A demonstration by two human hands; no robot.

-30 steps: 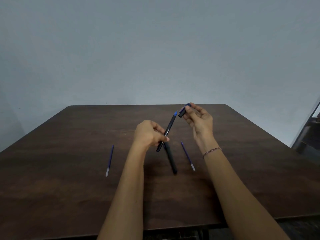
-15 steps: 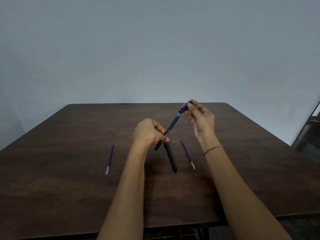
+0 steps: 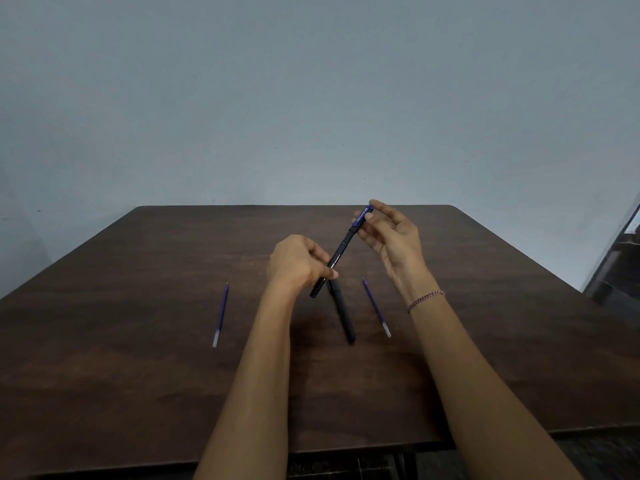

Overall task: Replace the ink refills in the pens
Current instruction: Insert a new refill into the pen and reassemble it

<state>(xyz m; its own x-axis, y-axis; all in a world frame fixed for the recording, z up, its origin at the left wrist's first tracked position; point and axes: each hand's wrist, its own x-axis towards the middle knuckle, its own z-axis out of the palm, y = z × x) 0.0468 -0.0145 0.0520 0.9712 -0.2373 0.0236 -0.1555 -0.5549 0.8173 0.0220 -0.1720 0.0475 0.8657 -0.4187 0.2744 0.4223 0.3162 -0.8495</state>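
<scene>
Fingers of left hand [image 3: 298, 261] curled round pen [image 3: 341, 256], right hand [image 3: 394, 237] pinching its cap [image 3: 362, 216], second pen [image 3: 343, 313] half hidden

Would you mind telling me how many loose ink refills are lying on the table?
2. One refill lies left of the left forearm; the other refill lies right of the black pen resting on the table. Refills inside either pen would be hidden.

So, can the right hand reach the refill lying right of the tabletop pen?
Probably yes: the refill lies uncovered close below the right hand, which would first have to release the held pen.
</scene>
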